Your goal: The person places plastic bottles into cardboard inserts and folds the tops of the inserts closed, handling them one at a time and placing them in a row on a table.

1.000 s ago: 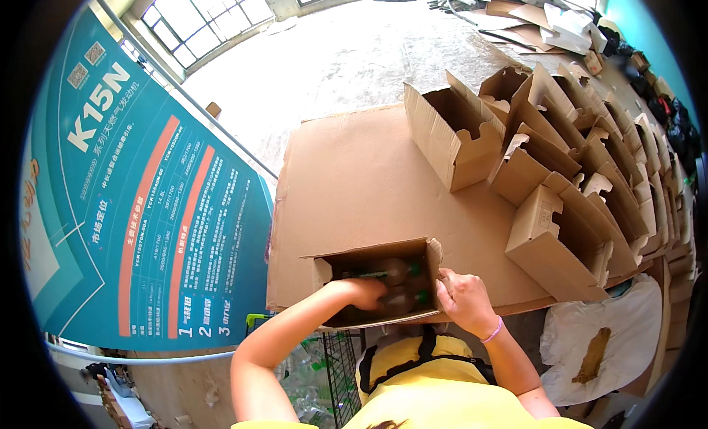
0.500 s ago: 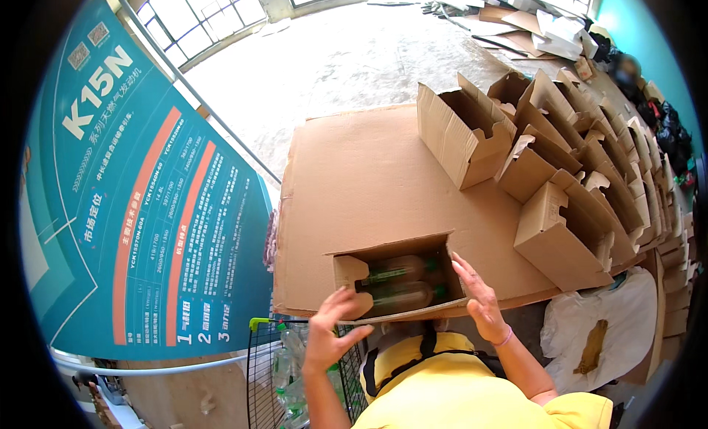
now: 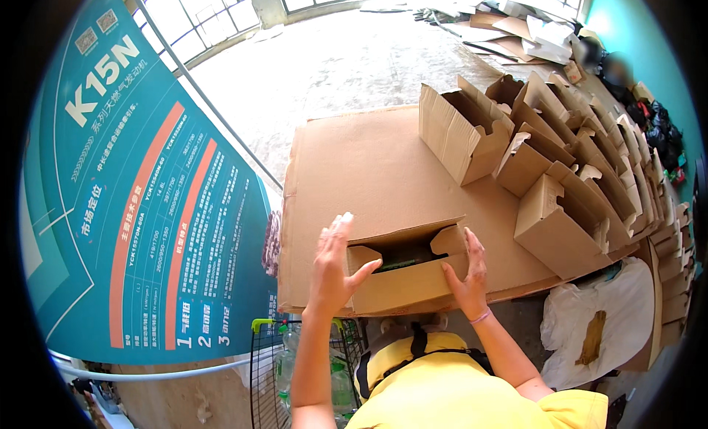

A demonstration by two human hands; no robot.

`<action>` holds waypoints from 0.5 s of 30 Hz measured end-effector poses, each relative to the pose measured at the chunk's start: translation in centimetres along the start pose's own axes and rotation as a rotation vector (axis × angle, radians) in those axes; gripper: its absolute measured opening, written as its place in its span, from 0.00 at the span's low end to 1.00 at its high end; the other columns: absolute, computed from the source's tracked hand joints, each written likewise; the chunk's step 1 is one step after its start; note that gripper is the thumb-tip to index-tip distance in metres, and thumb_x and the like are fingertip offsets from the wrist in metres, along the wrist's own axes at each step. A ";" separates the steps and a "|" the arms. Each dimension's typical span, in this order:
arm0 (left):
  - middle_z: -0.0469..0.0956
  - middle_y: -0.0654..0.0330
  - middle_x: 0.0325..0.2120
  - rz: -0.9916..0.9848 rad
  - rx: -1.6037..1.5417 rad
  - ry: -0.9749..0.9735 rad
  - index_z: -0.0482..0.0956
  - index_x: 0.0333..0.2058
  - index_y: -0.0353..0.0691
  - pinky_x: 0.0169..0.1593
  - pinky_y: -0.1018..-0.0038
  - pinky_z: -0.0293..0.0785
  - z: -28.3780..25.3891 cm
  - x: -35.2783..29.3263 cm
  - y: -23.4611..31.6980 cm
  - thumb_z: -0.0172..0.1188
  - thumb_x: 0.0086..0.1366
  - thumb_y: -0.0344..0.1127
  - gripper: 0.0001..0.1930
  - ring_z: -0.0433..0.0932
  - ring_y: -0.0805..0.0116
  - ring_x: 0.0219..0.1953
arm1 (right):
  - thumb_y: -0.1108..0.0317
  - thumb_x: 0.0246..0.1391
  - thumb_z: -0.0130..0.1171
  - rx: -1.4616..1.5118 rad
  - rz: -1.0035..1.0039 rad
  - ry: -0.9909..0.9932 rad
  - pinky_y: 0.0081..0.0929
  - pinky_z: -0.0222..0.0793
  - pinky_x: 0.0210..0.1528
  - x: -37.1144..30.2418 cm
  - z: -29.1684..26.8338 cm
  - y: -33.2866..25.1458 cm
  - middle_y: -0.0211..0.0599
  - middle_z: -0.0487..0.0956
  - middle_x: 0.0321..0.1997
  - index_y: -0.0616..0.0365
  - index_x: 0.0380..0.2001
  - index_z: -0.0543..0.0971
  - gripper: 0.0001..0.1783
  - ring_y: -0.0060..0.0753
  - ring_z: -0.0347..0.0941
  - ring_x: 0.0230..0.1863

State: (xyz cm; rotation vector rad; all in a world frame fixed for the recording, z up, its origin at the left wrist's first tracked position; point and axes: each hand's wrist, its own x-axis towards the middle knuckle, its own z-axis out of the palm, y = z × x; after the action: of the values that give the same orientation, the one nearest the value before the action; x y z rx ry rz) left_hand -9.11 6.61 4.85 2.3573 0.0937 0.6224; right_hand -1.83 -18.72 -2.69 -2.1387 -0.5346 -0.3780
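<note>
A small brown cardboard box stands near the table's front edge, its top uncovered and notched flaps at both ends. Inside it is dark, with a little green showing; most of the contents are hidden by the front wall. My left hand is at the box's left end, fingers stretched up and the thumb apart over the front corner. At the right end is my right hand, its fingers straight along the side and its thumb against the front wall. Both hands are open around the ends.
Rows of similar uncovered cardboard boxes fill the table's right side. A cardboard sheet covers the tabletop. Below on the left is a wire cart with clear plastic bottles. A teal banner stands left; a white sack lies right.
The box has tilted so its front wall now shows and the bottles inside are mostly hidden. My left hand has moved up and forward alongside it; my right hand has come slightly lower.
</note>
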 end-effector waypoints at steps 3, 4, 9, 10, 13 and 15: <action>0.68 0.46 0.61 0.068 0.110 -0.364 0.75 0.55 0.36 0.67 0.55 0.58 1.3 -1.3 -2.4 0.70 0.55 0.52 0.34 0.63 0.47 0.65 | 0.70 0.53 0.64 0.310 0.196 0.015 0.33 0.62 0.65 -0.2 0.5 0.5 0.47 0.74 0.58 0.63 0.65 0.61 0.37 0.40 0.68 0.62; 0.68 0.44 0.60 0.170 0.202 -0.396 0.75 0.55 0.36 0.68 0.51 0.54 1.5 -1.9 -1.8 0.68 0.55 0.56 0.35 0.61 0.46 0.66 | 0.70 0.54 0.64 0.390 0.271 0.000 0.33 0.61 0.65 -0.6 0.5 0.7 0.47 0.74 0.58 0.64 0.65 0.61 0.37 0.39 0.68 0.62; 0.52 0.40 0.67 0.258 0.303 -0.522 0.68 0.63 0.61 0.69 0.41 0.43 0.8 -2.3 -1.8 0.65 0.51 0.65 0.41 0.47 0.32 0.68 | 0.67 0.65 0.52 0.553 0.452 0.124 0.26 0.62 0.63 -3.7 0.4 0.7 0.44 0.77 0.55 0.67 0.59 0.69 0.22 0.31 0.70 0.59; 0.50 0.39 0.67 0.270 0.313 -0.525 0.67 0.64 0.64 0.69 0.41 0.42 0.9 -2.0 -2.1 0.64 0.51 0.66 0.41 0.47 0.31 0.68 | 0.64 0.68 0.45 0.465 0.431 0.143 0.24 0.63 0.60 -4.3 0.7 0.2 0.39 0.77 0.55 0.67 0.56 0.72 0.20 0.28 0.71 0.55; 0.51 0.35 0.65 0.313 0.288 -0.546 0.65 0.64 0.64 0.68 0.41 0.44 1.9 -1.7 -2.8 0.64 0.50 0.66 0.42 0.53 0.34 0.64 | 0.63 0.69 0.43 0.448 0.466 0.297 0.24 0.64 0.58 -4.2 2.9 0.2 0.38 0.78 0.52 0.68 0.55 0.73 0.21 0.27 0.71 0.53; 0.52 0.35 0.64 0.310 0.298 -0.481 0.66 0.64 0.63 0.66 0.44 0.47 1.6 -2.5 -2.2 0.64 0.49 0.66 0.42 0.55 0.35 0.62 | 0.63 0.70 0.43 0.437 0.474 0.316 0.20 0.65 0.49 -2.9 4.2 1.1 0.31 0.79 0.41 0.68 0.52 0.75 0.20 0.21 0.70 0.42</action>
State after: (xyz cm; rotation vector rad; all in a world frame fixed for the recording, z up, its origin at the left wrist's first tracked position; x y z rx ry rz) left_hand -10.38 6.72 1.38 2.7719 -0.4278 0.1698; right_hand -3.45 -16.50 -7.14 -1.6688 0.0752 -0.2896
